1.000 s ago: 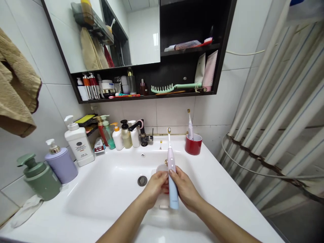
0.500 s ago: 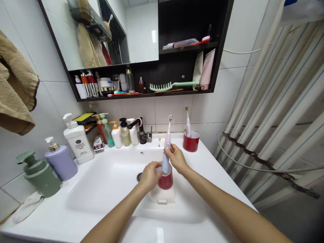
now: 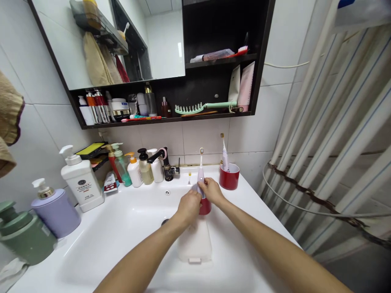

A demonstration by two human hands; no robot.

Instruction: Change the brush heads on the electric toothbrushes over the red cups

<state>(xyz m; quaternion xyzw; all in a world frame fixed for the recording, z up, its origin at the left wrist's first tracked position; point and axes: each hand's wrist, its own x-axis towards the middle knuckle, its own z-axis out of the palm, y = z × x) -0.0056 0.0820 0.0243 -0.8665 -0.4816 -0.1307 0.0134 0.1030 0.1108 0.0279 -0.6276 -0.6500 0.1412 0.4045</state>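
A pale pink electric toothbrush point(image 3: 200, 174) stands nearly upright, brush head up, its lower end down at the mouth of a red cup point(image 3: 205, 207). My right hand point(image 3: 212, 190) pinches the toothbrush handle from the right. Against the cup's left side and rim, my left hand point(image 3: 190, 204) has its fingers closed on the cup, hiding much of it. Nearer me in the sink lies a whitish, flat box-like case point(image 3: 194, 242) with a small tab at its front. A second red cup point(image 3: 229, 179) with another electric toothbrush point(image 3: 225, 158) rests on the back right ledge.
The white sink point(image 3: 122, 236) has a black faucet point(image 3: 167, 167) behind it. Several pump bottles, including a purple one point(image 3: 56, 213) and a green one point(image 3: 24, 232), line the left side. A dark cabinet point(image 3: 171, 121) hangs above; white pipes point(image 3: 320, 122) run at the right.
The cup has moved away from me, off the whitish case, which now shows more fully. The toothbrush sits lower in the cup. My left hand has closed in on the cup. The view has shifted.
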